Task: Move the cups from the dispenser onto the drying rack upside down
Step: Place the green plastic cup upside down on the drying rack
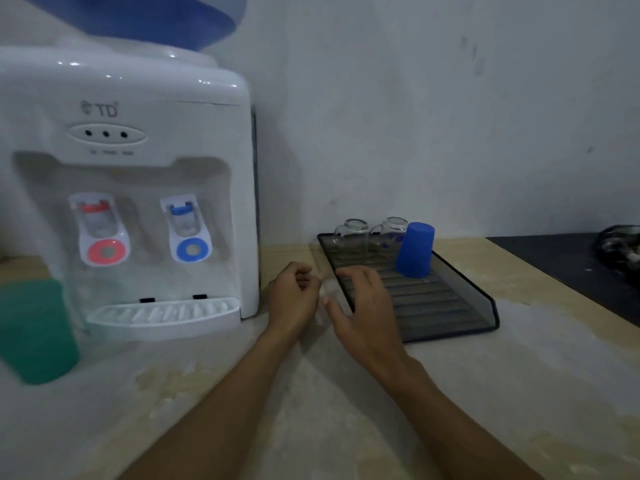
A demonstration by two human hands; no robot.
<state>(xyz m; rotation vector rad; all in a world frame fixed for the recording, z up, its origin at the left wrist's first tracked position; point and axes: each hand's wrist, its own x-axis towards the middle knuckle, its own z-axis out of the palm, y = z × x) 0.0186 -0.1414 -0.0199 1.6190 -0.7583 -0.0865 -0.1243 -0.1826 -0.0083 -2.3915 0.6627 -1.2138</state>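
Blue plastic cup (415,250) stands upside down on the dark ribbed drying rack (450,306) at the table's (346,427) far edge, two clear glass mugs (351,233) inverted just behind it. Left hand (294,299) loosely curled, empty. Right hand (363,306) spread open, empty, over the rack's near-left corner. White water dispenser (138,202) at left; green cup (34,330) blurred beside it.
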